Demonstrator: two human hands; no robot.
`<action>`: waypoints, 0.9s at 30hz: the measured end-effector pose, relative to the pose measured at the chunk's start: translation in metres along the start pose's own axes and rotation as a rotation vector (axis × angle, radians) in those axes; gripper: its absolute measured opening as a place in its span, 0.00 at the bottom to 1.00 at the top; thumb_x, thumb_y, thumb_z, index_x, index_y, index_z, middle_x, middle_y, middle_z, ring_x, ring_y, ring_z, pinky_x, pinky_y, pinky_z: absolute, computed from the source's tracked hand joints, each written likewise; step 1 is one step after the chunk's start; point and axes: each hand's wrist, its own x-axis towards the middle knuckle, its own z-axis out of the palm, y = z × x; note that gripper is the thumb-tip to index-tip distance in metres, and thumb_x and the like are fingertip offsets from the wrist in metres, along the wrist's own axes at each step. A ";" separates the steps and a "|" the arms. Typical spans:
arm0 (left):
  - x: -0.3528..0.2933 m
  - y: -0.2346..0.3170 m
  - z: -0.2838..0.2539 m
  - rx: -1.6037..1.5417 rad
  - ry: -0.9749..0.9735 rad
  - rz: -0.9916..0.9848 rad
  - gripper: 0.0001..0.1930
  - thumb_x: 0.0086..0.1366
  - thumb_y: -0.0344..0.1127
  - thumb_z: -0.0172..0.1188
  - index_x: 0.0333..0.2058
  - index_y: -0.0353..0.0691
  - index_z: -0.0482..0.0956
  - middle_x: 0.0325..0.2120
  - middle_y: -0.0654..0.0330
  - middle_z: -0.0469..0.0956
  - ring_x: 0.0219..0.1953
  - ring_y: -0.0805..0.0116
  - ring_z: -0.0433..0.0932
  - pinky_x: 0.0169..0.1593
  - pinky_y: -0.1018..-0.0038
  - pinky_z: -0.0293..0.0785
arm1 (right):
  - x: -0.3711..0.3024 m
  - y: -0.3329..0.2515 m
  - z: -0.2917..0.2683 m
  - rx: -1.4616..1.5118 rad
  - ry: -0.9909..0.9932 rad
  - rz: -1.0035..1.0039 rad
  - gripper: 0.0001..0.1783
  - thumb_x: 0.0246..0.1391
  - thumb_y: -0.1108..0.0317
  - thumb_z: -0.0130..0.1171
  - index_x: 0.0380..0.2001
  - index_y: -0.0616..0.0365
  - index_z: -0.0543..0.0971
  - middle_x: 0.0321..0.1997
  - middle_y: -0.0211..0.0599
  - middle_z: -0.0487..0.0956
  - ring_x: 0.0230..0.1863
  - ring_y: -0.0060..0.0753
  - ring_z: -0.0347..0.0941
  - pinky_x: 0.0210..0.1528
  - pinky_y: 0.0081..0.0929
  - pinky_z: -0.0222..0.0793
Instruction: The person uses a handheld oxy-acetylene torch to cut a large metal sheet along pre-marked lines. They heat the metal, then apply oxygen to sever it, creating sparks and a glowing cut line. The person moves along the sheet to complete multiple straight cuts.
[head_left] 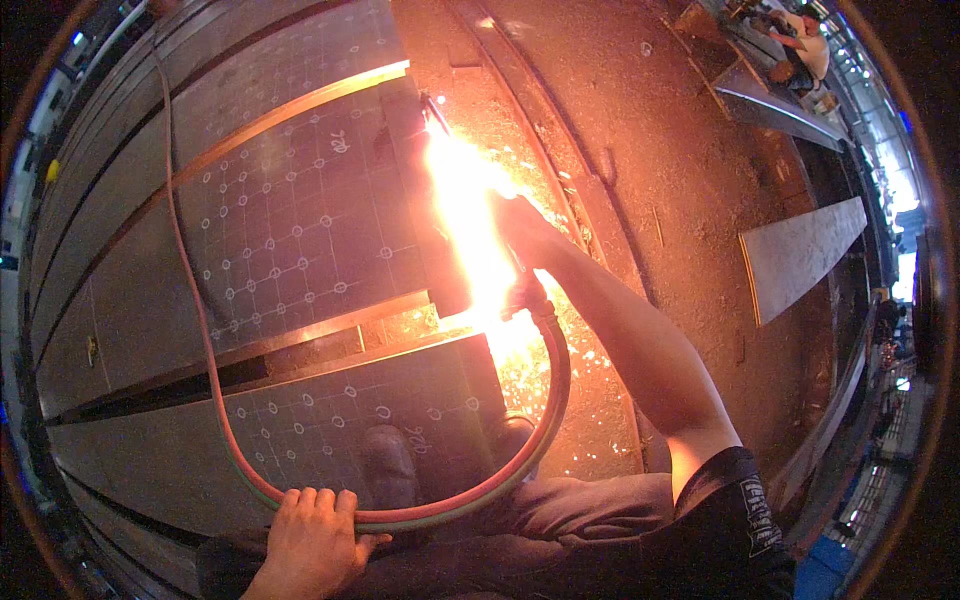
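My left hand is closed round a twin red and green hose at the lower edge of the view. The hose loops right and up to the rear of a cutting torch, and also runs off to the far left. My right hand is wrapped round the torch, with its fingers partly lost in glare. A blazing white flame burns along the right edge of the middle steel plate and hides the torch tip. Chalk lines and circles mark this plate and the nearer steel plate.
Sparks scatter over the brown floor beside the plates. Gaps separate the plates. My boot rests on the near plate. A long rail lies right of the flame. Farther right are a loose grey plate and another person.
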 end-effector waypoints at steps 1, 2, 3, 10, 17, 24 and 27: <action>-0.002 -0.001 0.001 0.015 0.016 -0.002 0.29 0.59 0.59 0.57 0.38 0.34 0.73 0.33 0.49 0.75 0.41 0.51 0.74 0.50 0.56 0.67 | 0.001 -0.013 0.000 0.039 -0.011 0.068 0.25 0.66 0.49 0.35 0.39 0.62 0.70 0.28 0.47 0.74 0.31 0.40 0.73 0.33 0.39 0.69; -0.003 -0.002 0.003 0.031 0.033 -0.002 0.28 0.59 0.59 0.57 0.38 0.34 0.73 0.33 0.49 0.75 0.41 0.51 0.74 0.50 0.56 0.67 | 0.003 -0.025 -0.002 0.061 -0.054 0.166 0.25 0.65 0.49 0.37 0.37 0.63 0.71 0.27 0.47 0.74 0.29 0.40 0.72 0.32 0.39 0.69; -0.004 -0.002 0.005 0.034 0.026 -0.007 0.29 0.58 0.59 0.58 0.38 0.34 0.73 0.33 0.49 0.75 0.41 0.51 0.74 0.51 0.56 0.67 | 0.003 -0.041 -0.008 0.075 -0.092 0.267 0.25 0.65 0.50 0.39 0.35 0.63 0.71 0.26 0.48 0.74 0.28 0.39 0.72 0.31 0.38 0.69; -0.001 -0.002 0.003 0.023 0.001 0.007 0.28 0.58 0.59 0.58 0.37 0.34 0.73 0.32 0.49 0.75 0.41 0.52 0.74 0.50 0.57 0.67 | 0.002 -0.029 -0.010 0.134 -0.053 0.103 0.20 0.63 0.55 0.42 0.39 0.64 0.69 0.25 0.54 0.74 0.22 0.42 0.72 0.26 0.41 0.69; -0.002 -0.004 0.006 0.035 0.003 -0.014 0.25 0.58 0.55 0.59 0.37 0.34 0.73 0.33 0.49 0.75 0.41 0.51 0.74 0.50 0.58 0.67 | 0.001 -0.056 -0.011 0.541 -0.068 0.487 0.30 0.59 0.42 0.46 0.33 0.64 0.72 0.23 0.41 0.73 0.22 0.34 0.70 0.25 0.36 0.67; -0.003 -0.004 0.005 0.009 0.030 -0.004 0.24 0.56 0.53 0.61 0.36 0.34 0.73 0.32 0.49 0.75 0.41 0.50 0.74 0.50 0.58 0.67 | 0.000 -0.070 -0.014 0.575 -0.038 0.510 0.29 0.59 0.43 0.45 0.32 0.63 0.73 0.22 0.38 0.72 0.19 0.28 0.69 0.21 0.31 0.66; -0.003 -0.003 0.005 0.030 0.062 0.024 0.25 0.56 0.55 0.61 0.35 0.34 0.73 0.31 0.50 0.75 0.40 0.51 0.74 0.49 0.59 0.68 | 0.002 -0.020 -0.005 0.198 -0.071 0.116 0.26 0.63 0.50 0.39 0.38 0.66 0.72 0.29 0.48 0.74 0.30 0.41 0.73 0.35 0.37 0.68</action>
